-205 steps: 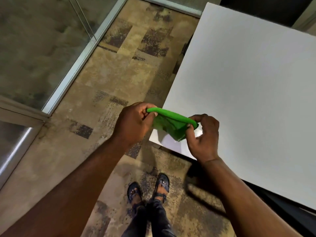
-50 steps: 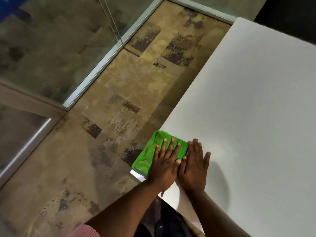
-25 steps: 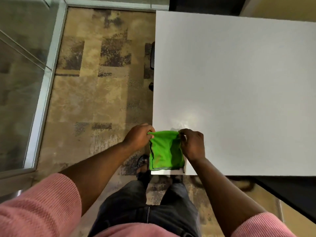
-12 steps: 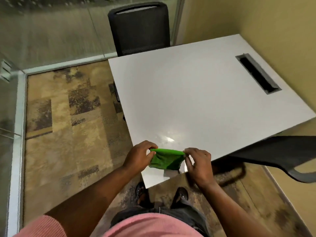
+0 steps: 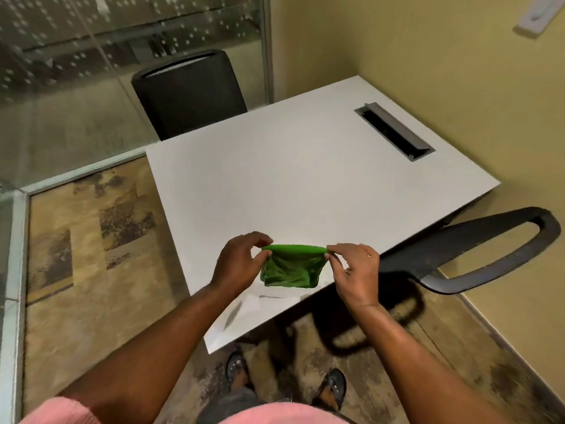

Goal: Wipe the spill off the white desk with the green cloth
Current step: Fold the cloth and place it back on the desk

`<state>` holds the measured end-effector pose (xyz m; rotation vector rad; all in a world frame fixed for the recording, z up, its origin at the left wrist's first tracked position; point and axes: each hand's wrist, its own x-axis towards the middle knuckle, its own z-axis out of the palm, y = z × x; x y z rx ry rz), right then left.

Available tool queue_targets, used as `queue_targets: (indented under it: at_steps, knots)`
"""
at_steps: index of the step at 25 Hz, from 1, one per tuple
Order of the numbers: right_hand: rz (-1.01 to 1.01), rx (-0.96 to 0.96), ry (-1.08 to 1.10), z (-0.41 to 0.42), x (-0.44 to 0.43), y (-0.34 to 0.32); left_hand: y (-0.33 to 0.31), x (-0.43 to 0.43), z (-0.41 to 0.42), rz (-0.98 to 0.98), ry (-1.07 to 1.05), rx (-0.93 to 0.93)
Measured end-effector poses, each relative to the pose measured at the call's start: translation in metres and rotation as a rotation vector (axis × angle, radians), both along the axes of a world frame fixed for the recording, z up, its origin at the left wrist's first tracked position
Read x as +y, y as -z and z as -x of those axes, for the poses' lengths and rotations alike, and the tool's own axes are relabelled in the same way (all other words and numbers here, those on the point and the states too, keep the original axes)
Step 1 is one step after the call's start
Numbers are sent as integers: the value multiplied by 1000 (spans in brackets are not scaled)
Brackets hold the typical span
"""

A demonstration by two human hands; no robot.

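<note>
So the green cloth (image 5: 290, 270) was up in the air above the near corner of the counter (image 5: 305, 185), not touching it, hanging down in a floppy fold from its top edge. I had my left hand (image 5: 238, 264) pinching one end of that edge between thumb and fingertips, and my right hand (image 5: 354, 270) pinching the other end the same way, so the cloth was pulled taut between them. My guess is I held it like that to open it up or refold it for a fresh face before going back down.

Honestly I couldn't make out any spill on the white top, just faint smears and a shadow near the corner under the cloth. Rest of the counter was bare except the cable slot (image 5: 394, 131) by the far right edge. One black chair (image 5: 189, 93) sat at the far side, another chair arm (image 5: 477, 252) poked out at the right edge.
</note>
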<state>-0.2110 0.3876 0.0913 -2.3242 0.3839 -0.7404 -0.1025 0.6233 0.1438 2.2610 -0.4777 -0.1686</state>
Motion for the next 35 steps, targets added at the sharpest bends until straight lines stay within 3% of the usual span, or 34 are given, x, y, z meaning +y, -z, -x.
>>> queue_targets:
  at_steps: [7,17,23,29,35]
  knots:
    - [-10,-149,88,13,-100,-44,-34,-111,11,114,11,-68]
    - [124,-166,283,-33,-254,-77,-33,-284,-73,191,164,-166]
    - [141,34,351,-52,-382,-72,-12,-421,-100,168,226,-40]
    - [158,325,274,-67,-516,-10,47,-548,-118,5,220,26]
    - [58,447,207,-107,-601,43,93,-638,-143,-136,158,86]
